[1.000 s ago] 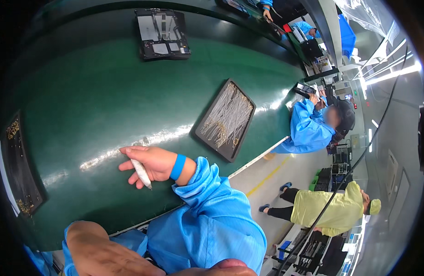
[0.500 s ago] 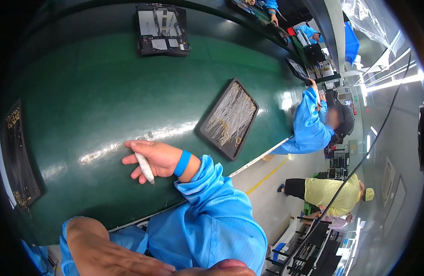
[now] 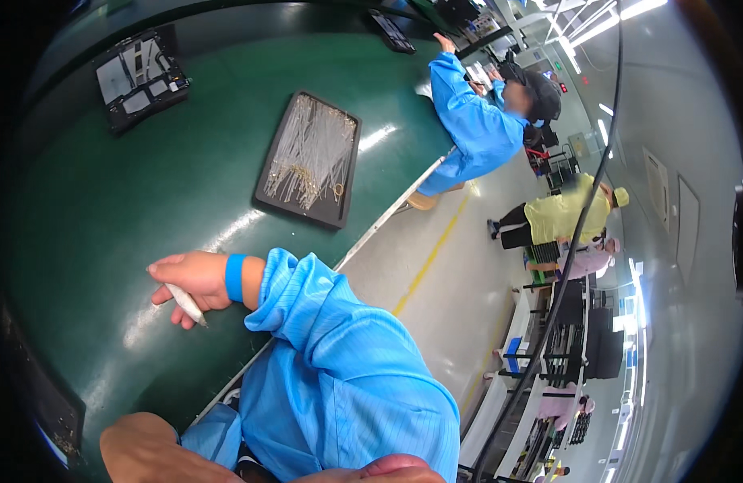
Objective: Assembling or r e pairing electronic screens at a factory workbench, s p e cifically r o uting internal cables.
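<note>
My right hand (image 3: pixel 196 275), with a blue band on the wrist, is over the green bench at left centre. It loosely holds a short white tool (image 3: pixel 185 303), thick in the middle and tapering to a point, across the curled fingers. I cannot make out its exact kind. My left hand (image 3: pixel 150 452) is at the bottom left, close to the camera; its fingers run out of the picture. Beyond my right hand, a dark tray (image 3: pixel 268 193) holds many thin clear strands with small gold-coloured ends.
A black device (image 3: pixel 138 80) with grey internal parts lies at the bench's far left. A dark tray (image 3: pixel 45 386) sits at the left rim. A person in a blue smock (image 3: pixel 476 121) works further along the bench. Others stand near shelves (image 3: pixel 540 378) at right.
The whole view has swung to the right, so the bench things appear further left. My right hand still holds the white tool. My left hand sits lower and its fingers have left the picture.
</note>
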Motion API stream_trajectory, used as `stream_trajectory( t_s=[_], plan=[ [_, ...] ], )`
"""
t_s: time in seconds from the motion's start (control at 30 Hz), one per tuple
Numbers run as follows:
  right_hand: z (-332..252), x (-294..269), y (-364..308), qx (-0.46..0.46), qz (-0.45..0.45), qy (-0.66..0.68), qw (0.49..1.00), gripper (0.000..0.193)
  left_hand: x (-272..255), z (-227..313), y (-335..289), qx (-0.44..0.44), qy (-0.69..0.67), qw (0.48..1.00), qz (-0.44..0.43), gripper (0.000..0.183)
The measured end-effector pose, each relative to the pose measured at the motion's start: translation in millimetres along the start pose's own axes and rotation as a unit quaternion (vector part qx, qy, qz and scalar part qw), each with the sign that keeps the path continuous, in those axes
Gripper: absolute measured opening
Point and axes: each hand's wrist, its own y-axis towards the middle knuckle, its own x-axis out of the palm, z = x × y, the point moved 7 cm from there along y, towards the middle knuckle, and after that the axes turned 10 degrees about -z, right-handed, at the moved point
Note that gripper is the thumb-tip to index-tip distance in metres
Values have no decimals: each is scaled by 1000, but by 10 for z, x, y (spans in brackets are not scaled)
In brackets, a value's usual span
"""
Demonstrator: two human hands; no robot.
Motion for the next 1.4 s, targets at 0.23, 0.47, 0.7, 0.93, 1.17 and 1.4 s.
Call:
stream_trajectory(
  t_s=[0.23, 0.47, 0.7, 0.93, 1.17, 1.4],
  plan=[
    [67, -37, 150, 1, 13, -2, 1000, 53, 209, 200, -117, -37, 214, 970, 110, 34],
    [37, -27, 97, 27, 51, -27, 998, 53, 312, 491, -296, 142, 254, 922, 256, 21],
    [39, -67, 53, 25, 77, -33, 996, 53, 429, 610, -420, 109, 304, 893, 312, 16],
    [-7, -55, 24, 34, 88, -45, 995, 49, 495, 634, -477, 257, 263, 851, 374, 7],
    [25, -24, 68, 27, 66, -21, 997, 48, 502, 680, -299, 151, 369, 913, 84, 12],
    [-247, 36, 237, -35, 187, -111, 975, 39, 409, 483, -909, -143, 491, 798, 319, 24]
  ],
)
